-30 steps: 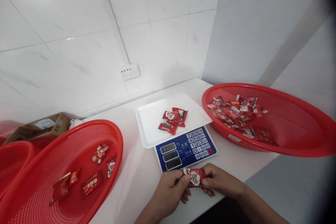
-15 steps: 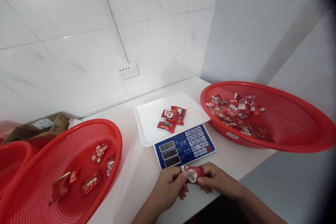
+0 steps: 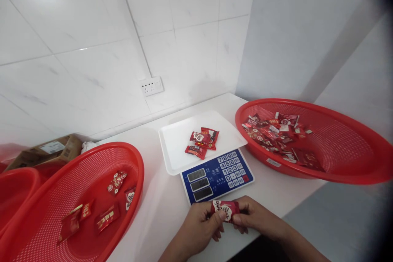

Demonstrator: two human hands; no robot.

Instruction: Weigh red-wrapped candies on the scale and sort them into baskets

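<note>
Both hands grip one red packet with a white label (image 3: 226, 209) just in front of the scale. My left hand (image 3: 201, 225) pinches its left end, thumb across the front, and my right hand (image 3: 253, 216) pinches its right end. Behind them is a blue scale (image 3: 217, 176) with a keypad and three small displays. On its white tray (image 3: 175, 143) several red packets (image 3: 202, 141) lie in a small overlapping pile.
A red basket (image 3: 346, 143) at the right holds many red packets. Another red basket (image 3: 101, 147) at the left holds several packets. Part of a third red basket (image 3: 15, 176) and a cardboard box (image 3: 66, 149) show at the far left. A socket (image 3: 152, 86) is on the wall.
The view has tilted slightly up, so everything sits a little lower. My left thumb has shifted slightly over the packet; both hands still hold it.
</note>
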